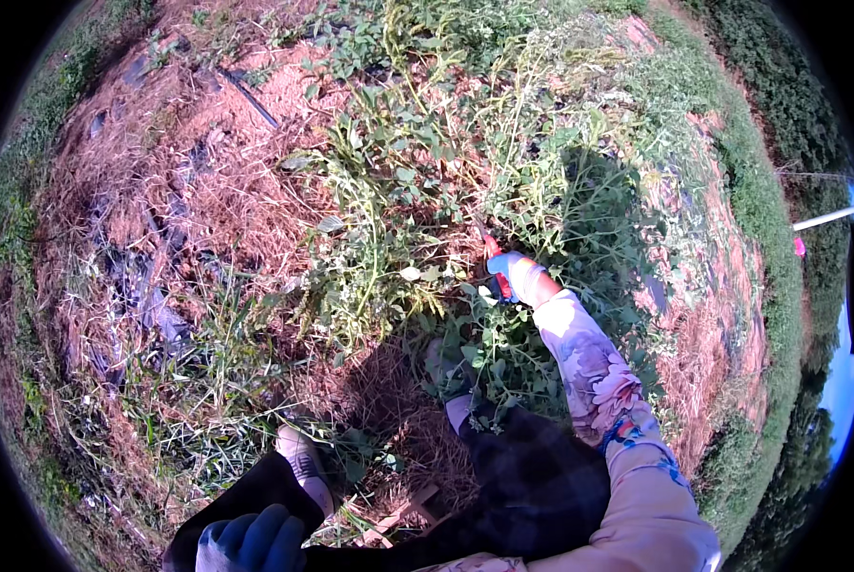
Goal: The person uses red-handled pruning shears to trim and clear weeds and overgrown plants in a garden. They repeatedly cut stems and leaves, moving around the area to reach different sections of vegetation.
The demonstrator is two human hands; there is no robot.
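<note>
My right hand point(516, 275), in a white and blue glove, is shut on a red-handled hand tool point(493, 247). Its narrow tip points away from me into the leafy weeds point(370, 236) and is partly lost among stems, so the exact kind of tool cannot be told. Low in the view, my left hand point(252, 540) wears a blue-grey glove. Its fingers are curled beside my dark-trousered left leg point(234, 500), and the palm is hidden. Green stems and leaves point(498, 357) surround my right wrist and cover part of my right foot.
My left shoe point(302, 457) stands on dry grass and low weeds. Torn dark plastic sheeting point(159, 314) lies in the straw at left. A dark strip point(248, 99) rests on reddish soil farther ahead. Dense trees point(770, 79) and a pale pole point(827, 217) edge the right side.
</note>
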